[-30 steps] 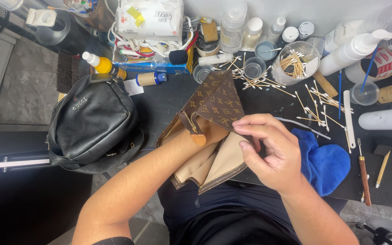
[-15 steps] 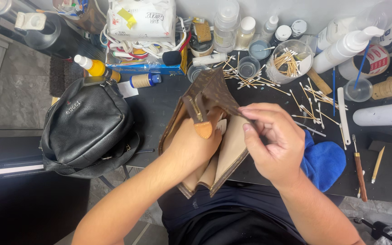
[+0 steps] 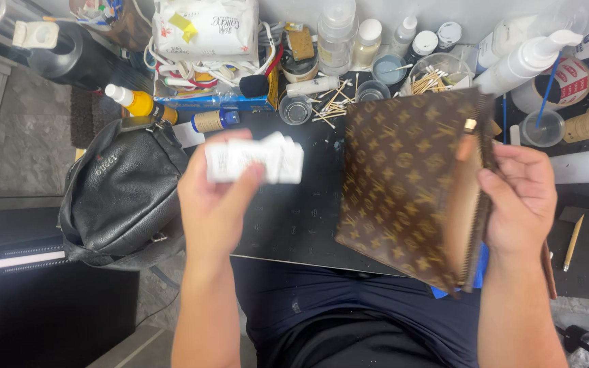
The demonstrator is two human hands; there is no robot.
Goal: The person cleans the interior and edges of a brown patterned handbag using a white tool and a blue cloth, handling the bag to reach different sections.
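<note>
Midway, a brown pouch (image 3: pixel 403 184) hangs above the black table (image 3: pixel 294 218), gripped at its zip edge by the right hand (image 3: pixel 519 204).
Left hand (image 3: pixel 216 201) pinches a white folded paper (image 3: pixel 253 160); judging by that, the pouch seems emptied, any cleaning undone. Black bag (image 3: pixel 124 197) lies left.

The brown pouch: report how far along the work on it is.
Done, by the look of it: white crumpled paper is out, pinched in the left hand. In hand: the right hand holds the brown patterned pouch upright over the black table, its zip side open. Left: cotton swabs and bottles wait behind; whether the inside is emptied cannot be seen.
</note>
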